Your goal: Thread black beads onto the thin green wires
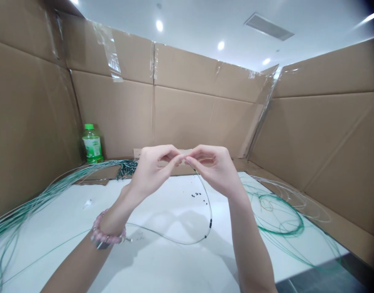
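Left hand meets right hand, both pinching

Threaded beads, black; wire strand, pale grey-green; wire coil, green; beaded bracelet, pink with silver; surface, white; cardboard panels, brown; bottle, bright green, white-and-green label.
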Demonstrator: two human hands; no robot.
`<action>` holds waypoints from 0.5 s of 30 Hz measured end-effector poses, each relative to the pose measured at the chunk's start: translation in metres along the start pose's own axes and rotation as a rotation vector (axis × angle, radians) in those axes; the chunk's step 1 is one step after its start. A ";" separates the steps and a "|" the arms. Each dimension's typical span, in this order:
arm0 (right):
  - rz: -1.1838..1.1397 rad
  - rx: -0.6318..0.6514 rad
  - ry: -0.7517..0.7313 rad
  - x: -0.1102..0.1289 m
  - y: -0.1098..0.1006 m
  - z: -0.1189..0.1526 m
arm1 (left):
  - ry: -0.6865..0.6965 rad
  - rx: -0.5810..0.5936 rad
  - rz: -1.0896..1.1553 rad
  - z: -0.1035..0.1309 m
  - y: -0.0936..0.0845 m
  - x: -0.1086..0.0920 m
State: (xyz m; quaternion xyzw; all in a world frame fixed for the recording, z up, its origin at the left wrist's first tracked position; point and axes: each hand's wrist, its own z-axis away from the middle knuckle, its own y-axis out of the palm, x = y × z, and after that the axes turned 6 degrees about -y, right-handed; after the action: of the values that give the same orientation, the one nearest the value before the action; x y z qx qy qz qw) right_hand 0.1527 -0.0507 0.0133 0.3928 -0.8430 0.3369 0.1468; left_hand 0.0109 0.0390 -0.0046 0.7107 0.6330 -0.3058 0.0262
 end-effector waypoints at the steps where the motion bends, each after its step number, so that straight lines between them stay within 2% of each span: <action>1: -0.011 0.021 0.003 -0.003 -0.001 0.000 | -0.014 -0.005 0.005 0.001 0.002 0.001; 5: -0.022 0.087 0.014 -0.013 -0.008 -0.001 | -0.077 0.001 0.045 0.001 0.010 0.008; 9: -0.030 0.120 -0.006 -0.018 -0.015 -0.003 | -0.198 0.052 0.130 0.002 0.028 0.029; 15: -0.167 0.113 -0.080 -0.021 -0.015 -0.008 | -0.335 0.396 -0.054 0.028 0.089 0.066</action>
State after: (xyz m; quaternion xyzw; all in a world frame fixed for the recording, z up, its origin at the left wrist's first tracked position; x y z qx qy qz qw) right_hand 0.1779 -0.0403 0.0152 0.4826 -0.7921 0.3546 0.1185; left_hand 0.0824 0.0682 -0.0894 0.6243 0.5663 -0.5379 -0.0172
